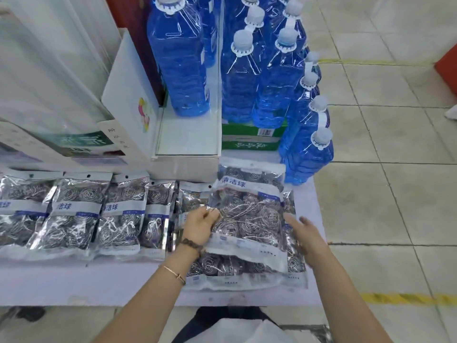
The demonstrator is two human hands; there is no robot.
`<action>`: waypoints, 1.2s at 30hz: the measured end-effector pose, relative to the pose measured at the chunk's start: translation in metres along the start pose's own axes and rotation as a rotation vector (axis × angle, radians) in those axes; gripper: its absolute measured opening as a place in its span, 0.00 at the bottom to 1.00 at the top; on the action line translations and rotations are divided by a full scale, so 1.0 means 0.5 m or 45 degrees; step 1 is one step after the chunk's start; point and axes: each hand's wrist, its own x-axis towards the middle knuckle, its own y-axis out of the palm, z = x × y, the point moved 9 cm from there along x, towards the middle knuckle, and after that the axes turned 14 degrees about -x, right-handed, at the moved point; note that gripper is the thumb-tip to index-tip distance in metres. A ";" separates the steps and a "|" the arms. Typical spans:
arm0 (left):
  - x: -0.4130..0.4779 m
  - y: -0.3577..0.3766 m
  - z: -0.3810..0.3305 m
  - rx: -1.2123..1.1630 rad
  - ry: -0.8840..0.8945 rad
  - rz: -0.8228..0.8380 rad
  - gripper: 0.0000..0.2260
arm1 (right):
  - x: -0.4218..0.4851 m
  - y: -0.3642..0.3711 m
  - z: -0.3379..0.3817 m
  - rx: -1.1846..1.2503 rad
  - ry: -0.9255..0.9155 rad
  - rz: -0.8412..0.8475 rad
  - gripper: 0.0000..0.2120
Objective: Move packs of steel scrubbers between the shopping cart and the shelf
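Head | left hand (201, 227) pinches scrubber pack (249, 219) left edge | right hand (306, 233) flat against right edge

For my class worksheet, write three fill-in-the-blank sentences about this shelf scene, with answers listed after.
The tall clear plastic bottles hold ____ liquid.
The left hand grips the top clear pack of silver steel scrubbers, and a thin gold bangle circles the ____ wrist.
The right hand is at that pack's ____ side.
Answers: blue; left; right.

The left hand (200, 226) pinches the top scrubber pack (249, 219); the right hand (305, 233) lies flat alongside.
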 end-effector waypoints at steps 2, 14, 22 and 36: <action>-0.013 0.026 0.038 -0.073 -0.059 0.021 0.13 | -0.018 0.061 -0.042 0.104 0.149 0.337 0.13; -0.056 0.152 0.187 0.395 -0.260 0.250 0.12 | 0.066 0.002 -0.152 -0.015 -0.092 0.010 0.20; -0.051 0.171 0.179 0.720 -0.205 0.353 0.09 | 0.115 -0.014 -0.165 -0.275 -0.201 -0.149 0.23; -0.001 0.096 0.239 1.417 -0.112 0.353 0.46 | 0.104 0.135 -0.083 -1.726 -0.526 -0.067 0.53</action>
